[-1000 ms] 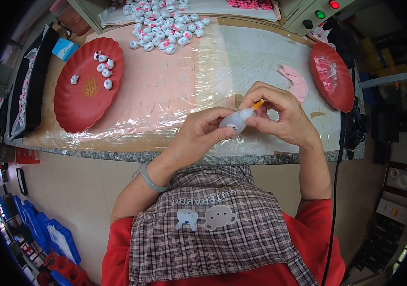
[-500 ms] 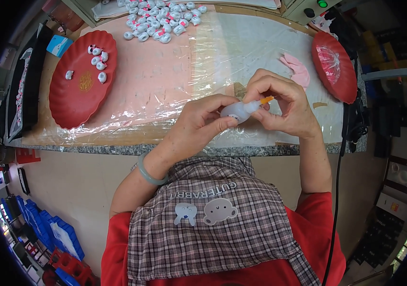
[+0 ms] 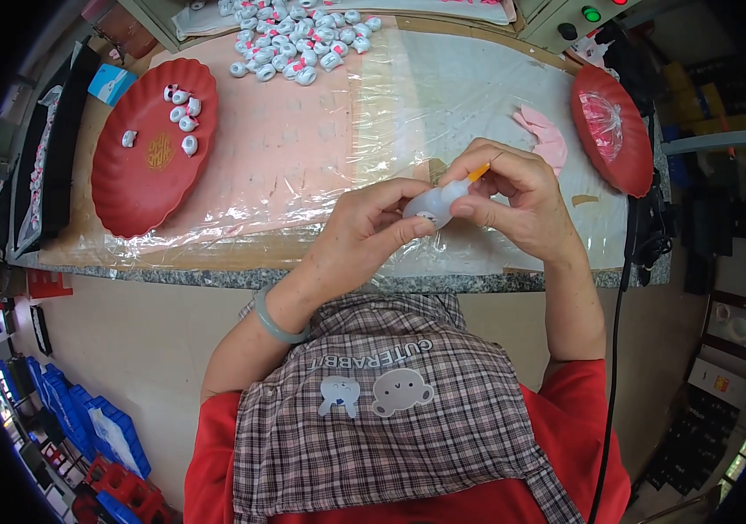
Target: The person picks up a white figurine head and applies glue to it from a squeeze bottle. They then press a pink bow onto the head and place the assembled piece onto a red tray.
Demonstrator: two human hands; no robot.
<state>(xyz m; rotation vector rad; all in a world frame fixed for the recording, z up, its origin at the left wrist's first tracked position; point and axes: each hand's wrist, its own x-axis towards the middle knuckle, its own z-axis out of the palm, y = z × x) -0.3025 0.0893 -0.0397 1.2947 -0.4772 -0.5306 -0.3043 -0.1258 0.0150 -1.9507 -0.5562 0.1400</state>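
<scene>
Between my two hands is a small translucent white squeeze bottle (image 3: 426, 206) with an orange nozzle tip (image 3: 478, 172) angled up to the right. My left hand (image 3: 364, 225) grips the bottle's body between thumb and fingers. My right hand (image 3: 519, 199) closes around the neck just below the tip, its thumb against the bottle's shoulder. Some of the right fingers are hidden behind the bottle. Both hands are above the plastic-covered worktable (image 3: 303, 201), close to its front edge.
A red scalloped tray (image 3: 141, 196) at left holds several small white-and-pink pieces. A heap of similar pieces (image 3: 290, 44) lies at the back. A pink cloth (image 3: 547, 140) and a red dish (image 3: 635, 162) with a clear bag are at right. A black cable (image 3: 615, 375) hangs at right.
The orange tip has swung upward and slightly left, so the bottle points more steeply. My right thumb has shifted left along the bottle's neck. My left hand keeps its grip.
</scene>
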